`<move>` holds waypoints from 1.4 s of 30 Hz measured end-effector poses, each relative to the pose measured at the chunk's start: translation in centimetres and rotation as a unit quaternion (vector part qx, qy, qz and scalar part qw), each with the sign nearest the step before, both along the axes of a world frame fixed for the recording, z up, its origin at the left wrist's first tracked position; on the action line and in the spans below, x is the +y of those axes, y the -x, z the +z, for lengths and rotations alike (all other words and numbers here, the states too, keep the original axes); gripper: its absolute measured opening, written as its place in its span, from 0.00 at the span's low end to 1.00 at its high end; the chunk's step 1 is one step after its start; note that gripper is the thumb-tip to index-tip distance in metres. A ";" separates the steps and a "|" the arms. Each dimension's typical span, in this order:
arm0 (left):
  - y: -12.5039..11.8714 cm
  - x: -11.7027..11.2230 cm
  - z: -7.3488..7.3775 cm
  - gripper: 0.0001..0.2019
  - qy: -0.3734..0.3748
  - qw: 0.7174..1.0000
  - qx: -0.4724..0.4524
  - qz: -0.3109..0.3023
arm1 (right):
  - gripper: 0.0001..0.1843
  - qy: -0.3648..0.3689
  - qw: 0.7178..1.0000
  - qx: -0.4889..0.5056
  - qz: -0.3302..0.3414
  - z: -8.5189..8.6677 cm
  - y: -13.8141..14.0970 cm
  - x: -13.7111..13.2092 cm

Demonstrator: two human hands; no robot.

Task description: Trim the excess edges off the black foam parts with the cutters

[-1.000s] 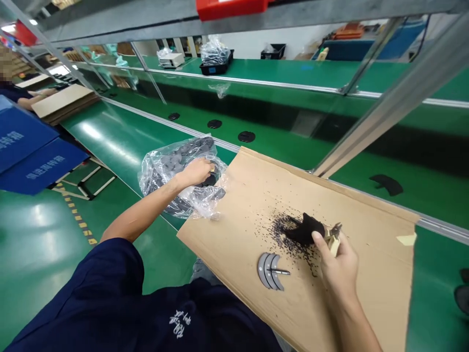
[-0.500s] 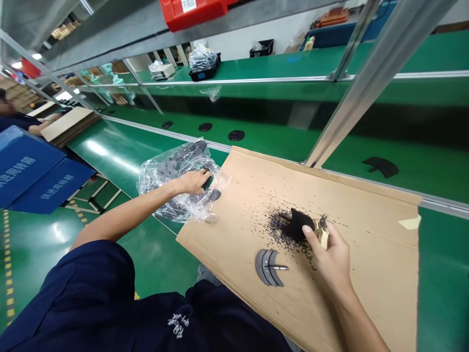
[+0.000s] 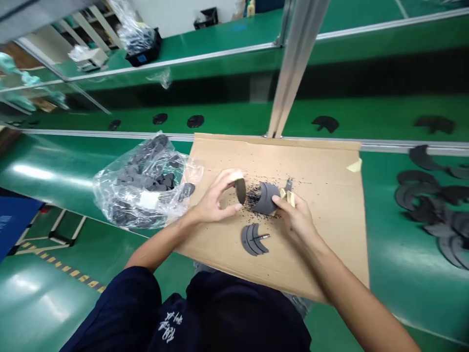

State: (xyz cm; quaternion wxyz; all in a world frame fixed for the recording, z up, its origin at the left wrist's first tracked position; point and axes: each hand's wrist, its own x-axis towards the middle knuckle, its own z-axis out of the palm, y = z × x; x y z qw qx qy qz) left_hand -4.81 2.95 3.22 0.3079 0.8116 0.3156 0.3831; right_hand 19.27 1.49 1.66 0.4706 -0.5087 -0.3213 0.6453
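Holding a dark curved piece [image 3: 240, 190] on edge, a person's left hand [image 3: 216, 196] is pinching it between the thumb and curled fingers [image 3: 227, 210] above a sheet of brown cardboard [image 3: 326, 171]. The right hand [image 3: 297, 217] is gripping small snips [image 3: 288, 195] with cream handles, its fingers closed narrowly around them. A second arc-shaped piece [image 3: 266, 198] is lying on the cardboard between the hands, beside the snips and among scattered black crumbs [image 3: 252, 201]. A fan of similar curved pieces [image 3: 251, 239] is resting nearer the person, with a slim pen [image 3: 262, 237] across it. A clear plastic bag [image 3: 110, 195] of dark pieces is sitting on the green tabletop [image 3: 381, 117] to the left of the cardboard, and more curved pieces [image 3: 421, 195] are lying on the tabletop to the right.

The pieces appear light and thin, probably soft foam or rubber sheet that flexes easily, and the crumbs suggest that the edges shed. A light pinch on the broad flat face seems safest. The left-hand piece's face is turned out of view, and the right fingers are hiding part of the snips. Whether the blades are touching the arc-shaped piece is hard to make out.
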 end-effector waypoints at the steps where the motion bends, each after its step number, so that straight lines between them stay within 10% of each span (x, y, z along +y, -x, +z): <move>1: -1.5 0.1 -0.8 0.28 -0.024 1.000 -0.006 -0.007 | 0.27 0.016 1.000 0.023 -0.003 0.1 0.2 -0.1; 9: -4.2 -0.1 -3.4 0.23 -0.071 0.997 -0.006 -0.021 | 0.22 0.016 0.999 0.035 0.004 0.6 0.1 -0.5; 19: -2.5 -0.2 -3.1 0.23 -0.007 0.999 0.026 -0.047 | 0.17 -0.010 0.997 -0.083 -0.003 0.0 -0.5 -0.7; 42: -1.7 0.4 -2.9 0.26 -0.134 0.989 0.028 -0.057 | 0.08 -0.139 0.968 -0.203 0.045 -0.7 -1.6 -0.4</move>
